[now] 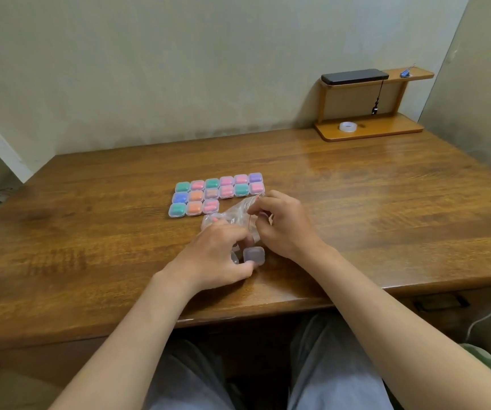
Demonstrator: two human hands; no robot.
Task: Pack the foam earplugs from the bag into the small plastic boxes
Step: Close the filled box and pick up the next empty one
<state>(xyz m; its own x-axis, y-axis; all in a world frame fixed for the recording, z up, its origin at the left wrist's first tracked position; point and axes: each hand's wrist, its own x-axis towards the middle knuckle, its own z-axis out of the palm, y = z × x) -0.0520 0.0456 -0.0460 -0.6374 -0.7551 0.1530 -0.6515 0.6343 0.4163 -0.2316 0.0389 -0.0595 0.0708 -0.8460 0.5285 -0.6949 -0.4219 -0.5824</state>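
Observation:
A clear zip bag (232, 214) with a red seal strip lies crumpled on the wooden table (90, 232), a pink earplug showing through it near its left end. My right hand (282, 223) pinches the bag's mouth by the red strip. My left hand (217, 255) grips the lower part of the bag, its thumb lying against an empty clear plastic box (254, 255) beneath my hands. Behind the bag, several shut small boxes (217, 193) filled with green, pink, orange, blue and purple earplugs stand in three rows.
A small wooden shelf (368, 128) stands at the table's back right corner, with a roll of clear tape (347, 126) on its base and a black flat device (355, 76) on top. Walls close in behind and to the right.

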